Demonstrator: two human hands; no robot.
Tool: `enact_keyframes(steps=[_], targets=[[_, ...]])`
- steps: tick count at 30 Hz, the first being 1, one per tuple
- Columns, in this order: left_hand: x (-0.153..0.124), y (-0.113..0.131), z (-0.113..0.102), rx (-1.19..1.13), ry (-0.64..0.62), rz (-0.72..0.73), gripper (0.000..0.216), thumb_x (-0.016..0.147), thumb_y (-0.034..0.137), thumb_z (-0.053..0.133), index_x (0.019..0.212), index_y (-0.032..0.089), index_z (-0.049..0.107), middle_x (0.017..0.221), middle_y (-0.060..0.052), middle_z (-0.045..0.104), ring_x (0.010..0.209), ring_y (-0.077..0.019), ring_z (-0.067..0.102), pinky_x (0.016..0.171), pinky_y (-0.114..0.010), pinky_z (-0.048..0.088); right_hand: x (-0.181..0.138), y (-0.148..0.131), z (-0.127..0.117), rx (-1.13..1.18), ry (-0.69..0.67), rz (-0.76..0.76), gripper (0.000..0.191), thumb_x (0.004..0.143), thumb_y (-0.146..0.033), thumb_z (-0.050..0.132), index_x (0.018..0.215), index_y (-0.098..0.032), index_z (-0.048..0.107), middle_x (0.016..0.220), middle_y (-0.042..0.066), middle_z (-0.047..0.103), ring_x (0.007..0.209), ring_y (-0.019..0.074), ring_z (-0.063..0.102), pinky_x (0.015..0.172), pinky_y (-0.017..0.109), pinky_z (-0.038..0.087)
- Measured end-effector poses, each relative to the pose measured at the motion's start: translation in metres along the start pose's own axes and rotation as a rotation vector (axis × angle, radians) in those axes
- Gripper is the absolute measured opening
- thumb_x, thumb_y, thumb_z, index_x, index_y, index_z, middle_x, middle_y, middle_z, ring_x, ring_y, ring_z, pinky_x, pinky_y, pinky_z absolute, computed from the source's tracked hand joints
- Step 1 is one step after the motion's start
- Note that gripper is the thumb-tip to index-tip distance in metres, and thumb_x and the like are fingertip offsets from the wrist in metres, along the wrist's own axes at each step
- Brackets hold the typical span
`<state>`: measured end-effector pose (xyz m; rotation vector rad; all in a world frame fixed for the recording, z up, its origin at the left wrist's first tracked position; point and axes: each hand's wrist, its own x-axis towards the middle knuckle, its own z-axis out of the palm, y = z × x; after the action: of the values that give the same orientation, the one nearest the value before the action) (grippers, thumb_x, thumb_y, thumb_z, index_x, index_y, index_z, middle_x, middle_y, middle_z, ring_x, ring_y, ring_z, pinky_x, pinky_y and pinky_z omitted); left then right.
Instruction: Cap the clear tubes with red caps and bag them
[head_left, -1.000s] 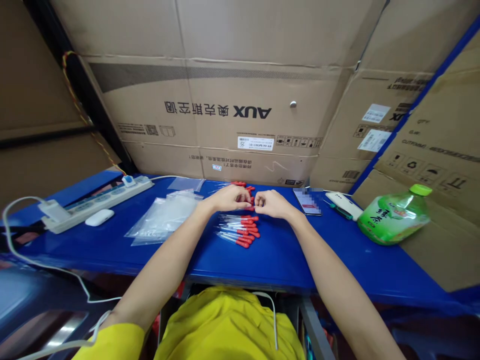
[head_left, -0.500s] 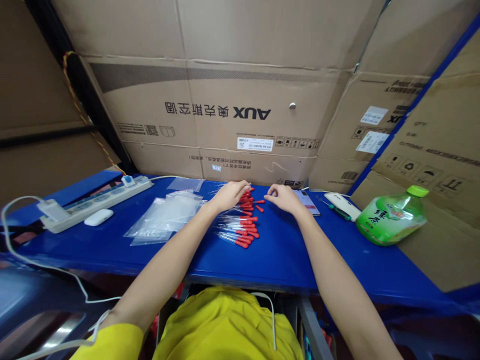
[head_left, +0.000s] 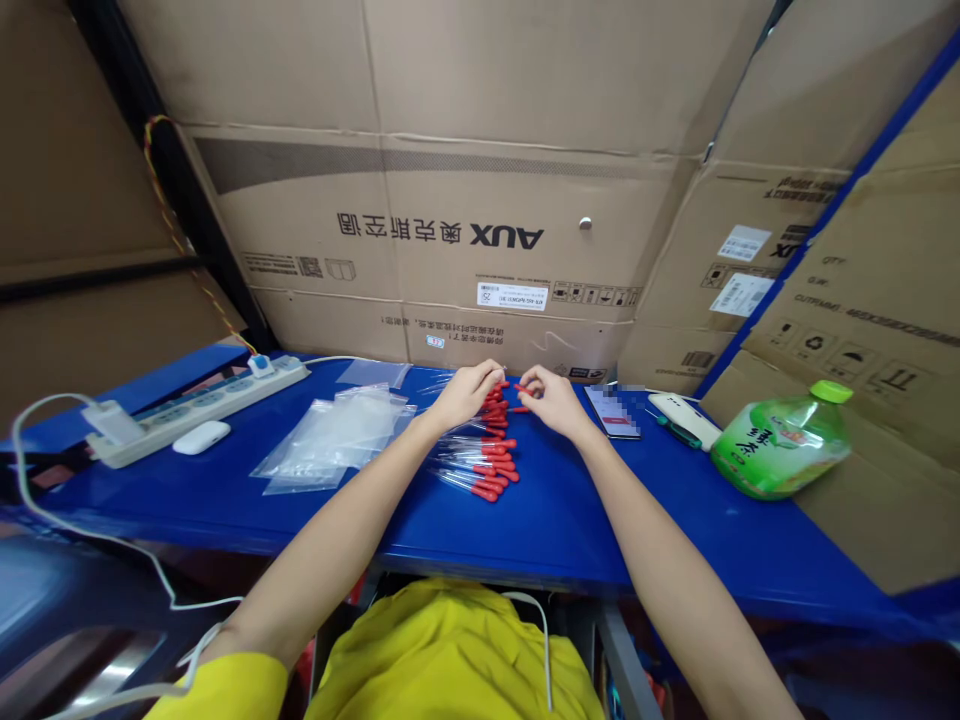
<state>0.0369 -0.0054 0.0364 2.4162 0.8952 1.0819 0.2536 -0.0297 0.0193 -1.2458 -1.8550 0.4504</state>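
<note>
Several clear tubes with red caps (head_left: 480, 462) lie in a row on the blue table (head_left: 555, 520), the caps to the right. My left hand (head_left: 466, 390) rests at the far end of the row, fingers curled onto the tubes there. My right hand (head_left: 551, 395) is just right of it, pinching a small red cap (head_left: 519, 390) between thumb and fingers. The two hands are a few centimetres apart.
A stack of clear plastic bags (head_left: 334, 435) lies left of the tubes. A power strip (head_left: 195, 405) and a white case (head_left: 200, 437) sit at far left. A phone (head_left: 611, 410), a white device (head_left: 684, 418) and a green bottle (head_left: 780, 445) are at right. Cardboard boxes (head_left: 450, 240) wall the back.
Both hands moved from the middle of the row to its far end. The right hand swung out to the right, then came back toward the left hand with a red cap.
</note>
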Motion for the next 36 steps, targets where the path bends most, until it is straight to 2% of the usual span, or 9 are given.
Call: enact_keyframes(steps=[3,5,9,15,18,22,28,36], targets=[[0.002,0.006,0.006,-0.121,0.058,0.000,0.043,0.108,0.044,0.033,0.093,0.017,0.062,0.084,-0.002,0.065,0.080,-0.0160,0.059,0.081,-0.027,0.044,0.002,-0.012,0.004,0.269,0.113,-0.040,0.023,0.084,-0.037,0.069,0.100,-0.020,0.070,0.090,0.006,0.078,0.075,0.0201,0.073,0.073,0.031,0.057],[0.003,0.009,0.010,-0.181,0.078,0.003,0.043,0.107,0.046,0.034,0.091,0.016,0.061,0.086,-0.002,0.065,0.082,-0.0161,0.059,0.083,-0.027,0.045,0.001,-0.021,0.007,0.341,0.151,-0.056,0.028,0.084,-0.044,0.072,0.099,-0.020,0.072,0.091,0.007,0.079,0.076,0.0213,0.074,0.074,0.033,0.059],[0.003,0.014,0.012,-0.225,0.088,0.009,0.046,0.107,0.050,0.035,0.089,0.016,0.061,0.088,-0.004,0.066,0.085,-0.0169,0.059,0.083,-0.028,0.046,-0.003,-0.032,0.011,0.366,0.226,-0.052,0.033,0.084,-0.050,0.074,0.096,-0.019,0.075,0.087,0.007,0.079,0.072,0.0218,0.073,0.071,0.033,0.059],[0.004,0.015,0.010,-0.241,0.088,0.005,0.046,0.106,0.051,0.039,0.090,0.015,0.064,0.091,-0.005,0.069,0.086,-0.0178,0.061,0.086,-0.029,0.048,-0.005,-0.032,0.011,0.306,0.307,-0.047,0.035,0.087,-0.053,0.070,0.096,-0.020,0.074,0.090,0.007,0.079,0.077,0.0216,0.073,0.073,0.032,0.059],[0.005,0.015,0.009,-0.239,0.081,0.003,0.045,0.106,0.050,0.039,0.092,0.015,0.065,0.092,-0.005,0.070,0.087,-0.0182,0.062,0.086,-0.030,0.049,-0.004,-0.031,0.011,0.275,0.315,-0.037,0.035,0.088,-0.054,0.068,0.098,-0.020,0.074,0.091,0.007,0.079,0.078,0.0215,0.073,0.075,0.032,0.059],[0.004,0.015,0.002,-0.115,0.060,0.067,0.046,0.106,0.048,0.041,0.091,0.015,0.069,0.091,-0.007,0.071,0.087,-0.0190,0.063,0.086,-0.031,0.048,-0.005,-0.032,0.008,0.231,0.300,-0.057,0.033,0.088,-0.051,0.068,0.097,-0.020,0.076,0.089,0.007,0.079,0.078,0.0219,0.073,0.078,0.033,0.059],[0.004,0.006,-0.009,0.057,0.005,0.161,0.045,0.107,0.043,0.041,0.096,0.015,0.075,0.081,-0.006,0.064,0.079,-0.0183,0.058,0.077,-0.030,0.043,-0.006,-0.033,0.006,0.259,0.253,-0.097,0.028,0.087,-0.046,0.071,0.095,-0.020,0.077,0.082,0.007,0.079,0.073,0.0229,0.074,0.074,0.034,0.059],[0.005,0.004,-0.010,0.064,-0.007,0.200,0.045,0.107,0.043,0.042,0.100,0.015,0.077,0.078,-0.005,0.060,0.076,-0.0175,0.056,0.074,-0.029,0.042,-0.006,-0.028,0.008,0.225,0.224,-0.087,0.028,0.087,-0.046,0.070,0.096,-0.020,0.078,0.085,0.007,0.079,0.076,0.0250,0.076,0.078,0.037,0.061]])
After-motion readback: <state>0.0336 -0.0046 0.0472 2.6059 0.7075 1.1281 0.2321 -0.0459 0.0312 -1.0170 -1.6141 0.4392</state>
